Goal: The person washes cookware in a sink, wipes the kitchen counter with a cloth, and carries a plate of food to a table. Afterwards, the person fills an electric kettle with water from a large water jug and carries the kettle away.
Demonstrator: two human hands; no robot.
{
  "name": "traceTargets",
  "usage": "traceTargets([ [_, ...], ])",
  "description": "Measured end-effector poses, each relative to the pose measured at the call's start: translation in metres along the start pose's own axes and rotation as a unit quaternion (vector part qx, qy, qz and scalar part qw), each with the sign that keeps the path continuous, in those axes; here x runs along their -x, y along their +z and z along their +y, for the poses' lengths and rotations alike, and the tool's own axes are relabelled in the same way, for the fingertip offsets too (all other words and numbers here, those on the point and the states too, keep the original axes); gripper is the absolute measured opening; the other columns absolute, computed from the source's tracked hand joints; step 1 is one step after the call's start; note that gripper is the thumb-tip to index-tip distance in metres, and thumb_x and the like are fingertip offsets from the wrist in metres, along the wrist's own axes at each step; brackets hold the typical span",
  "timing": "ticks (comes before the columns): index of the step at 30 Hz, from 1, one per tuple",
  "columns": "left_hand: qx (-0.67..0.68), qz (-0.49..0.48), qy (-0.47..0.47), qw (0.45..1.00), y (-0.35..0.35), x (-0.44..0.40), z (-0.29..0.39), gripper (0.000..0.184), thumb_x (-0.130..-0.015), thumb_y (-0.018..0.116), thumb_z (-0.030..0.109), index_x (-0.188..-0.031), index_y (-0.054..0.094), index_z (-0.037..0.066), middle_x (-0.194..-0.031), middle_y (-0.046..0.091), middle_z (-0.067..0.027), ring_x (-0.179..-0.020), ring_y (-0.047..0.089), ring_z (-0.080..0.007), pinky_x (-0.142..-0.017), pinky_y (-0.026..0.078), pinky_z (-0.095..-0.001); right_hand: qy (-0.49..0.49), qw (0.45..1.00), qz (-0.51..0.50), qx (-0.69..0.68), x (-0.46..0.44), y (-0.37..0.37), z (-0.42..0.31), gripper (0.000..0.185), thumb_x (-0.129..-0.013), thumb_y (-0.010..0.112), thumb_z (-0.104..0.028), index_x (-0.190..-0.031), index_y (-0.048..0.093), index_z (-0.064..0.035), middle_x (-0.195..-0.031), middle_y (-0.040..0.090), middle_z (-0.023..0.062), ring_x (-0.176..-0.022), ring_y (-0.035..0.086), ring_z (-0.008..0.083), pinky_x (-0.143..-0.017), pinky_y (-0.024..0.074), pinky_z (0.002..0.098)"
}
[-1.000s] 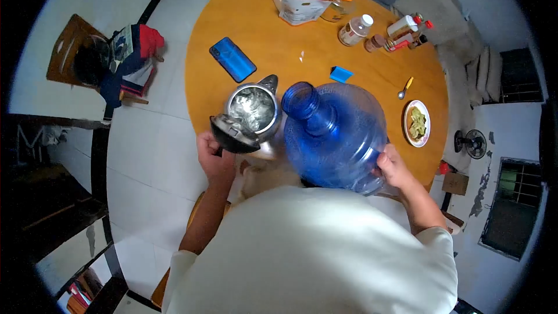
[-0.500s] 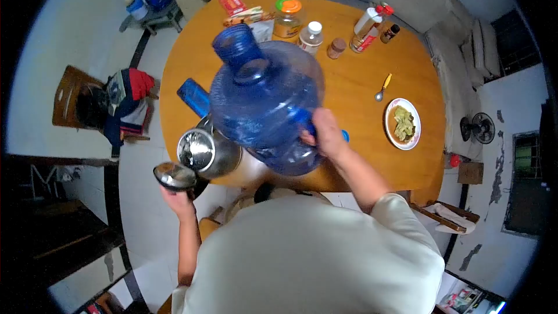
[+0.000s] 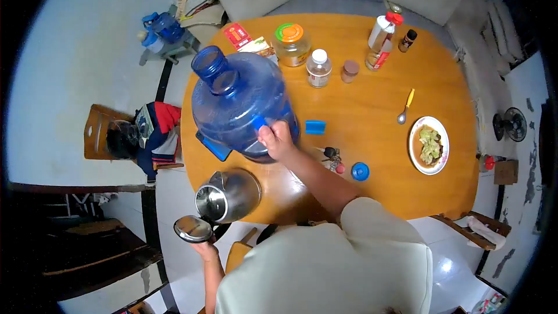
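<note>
My right hand (image 3: pixel 275 141) is closed around the handle of a large blue water jug (image 3: pixel 244 110), whose uncapped neck points up and to the left. The jug is over the left part of the table, partly covering a blue phone-like slab (image 3: pixel 213 146). Nearer to me, a stainless steel kettle (image 3: pixel 239 192) has its mouth uncovered, with its shiny lid (image 3: pixel 193 228) swung back. My left hand (image 3: pixel 204 248) is at the kettle's handle side, just below the lid, which hides most of its fingers; it appears to grip the handle.
On the wooden table (image 3: pixel 354 104) are a blue cap (image 3: pixel 360 171), keys (image 3: pixel 334 157), a small blue box (image 3: pixel 315 127), a plate (image 3: pixel 417 166) of food and a spoon (image 3: pixel 406 107). Several jars and bottles stand at the back, among them a wide jar (image 3: pixel 291 46).
My right hand has moved the jug left and away from the kettle, and it now looks more upright. The keys and blue cap have come into full sight. The camera view has shifted.
</note>
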State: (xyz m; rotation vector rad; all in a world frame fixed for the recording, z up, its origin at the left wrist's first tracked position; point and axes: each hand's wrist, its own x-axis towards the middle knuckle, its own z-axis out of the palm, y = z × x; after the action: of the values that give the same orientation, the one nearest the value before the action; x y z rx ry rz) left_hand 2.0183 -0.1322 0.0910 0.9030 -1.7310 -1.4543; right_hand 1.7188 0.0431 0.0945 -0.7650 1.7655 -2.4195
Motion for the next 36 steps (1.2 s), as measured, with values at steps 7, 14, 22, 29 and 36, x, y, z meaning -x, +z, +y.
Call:
traceTargets([
  [7,-0.012,0.006,-0.042,0.999,-0.006,0.001,-0.003,0.041,-0.073,0.054,0.037,-0.095,0.051,0.003,-0.068,0.054,-0.0052,-0.049,0.048,-0.0122,-0.041,0.035,-0.0207,-0.097,0.992,0.041,0.074,-0.009,0.027,0.041,0.051,-0.077,0.052,-0.054,-0.070,0.054,-0.0035,-0.063,0.054,0.0178,-0.063,0.055,0.0376,-0.056,0.0421,0.0404],
  [14,-0.013,-0.032,-0.086,0.996,-0.023,-0.003,-0.011,0.040,-0.070,0.057,0.029,-0.099,0.052,0.002,-0.074,0.057,-0.0082,-0.056,0.052,-0.0151,-0.045,0.038,-0.0228,-0.052,0.959,-0.033,0.275,0.026,-0.004,-0.007,0.029,-0.084,0.051,-0.029,-0.096,0.056,-0.0034,-0.096,0.057,0.0167,-0.091,0.053,0.0340,-0.079,0.0415,0.0427],
  [22,-0.034,-0.129,-0.035,0.990,-0.017,-0.007,-0.002,0.033,-0.080,0.045,0.032,-0.088,0.053,0.001,-0.067,0.053,-0.0063,-0.051,0.045,-0.0124,-0.044,0.033,-0.0232,0.339,0.660,-0.048,0.669,0.154,-0.177,-0.041,0.064,-0.069,0.068,-0.028,-0.126,0.040,-0.0182,-0.122,0.039,0.0241,-0.103,0.048,0.0372,-0.087,0.0420,0.0406],
  [29,0.011,-0.133,-0.039,0.990,-0.012,-0.006,0.005,0.034,-0.079,0.051,0.033,-0.090,0.053,0.001,-0.068,0.055,-0.0057,-0.052,0.048,-0.0118,-0.044,0.036,-0.0220,0.261,0.739,-0.052,0.619,0.163,-0.182,-0.011,0.049,-0.069,0.068,-0.020,-0.113,0.049,-0.0133,-0.097,0.056,0.0203,-0.080,0.058,0.0338,-0.071,0.0483,0.0372],
  [36,0.025,-0.115,-0.004,0.993,-0.004,-0.008,0.005,0.026,-0.080,0.049,0.029,-0.084,0.054,0.004,-0.063,0.053,-0.0014,-0.046,0.044,-0.0075,-0.040,0.033,-0.0201,0.191,0.980,0.052,-0.002,0.018,-0.101,-0.104,0.047,-0.076,0.061,-0.005,-0.120,0.043,-0.0098,-0.088,0.056,0.0061,-0.073,0.056,0.0132,-0.055,0.0415,0.0211],
])
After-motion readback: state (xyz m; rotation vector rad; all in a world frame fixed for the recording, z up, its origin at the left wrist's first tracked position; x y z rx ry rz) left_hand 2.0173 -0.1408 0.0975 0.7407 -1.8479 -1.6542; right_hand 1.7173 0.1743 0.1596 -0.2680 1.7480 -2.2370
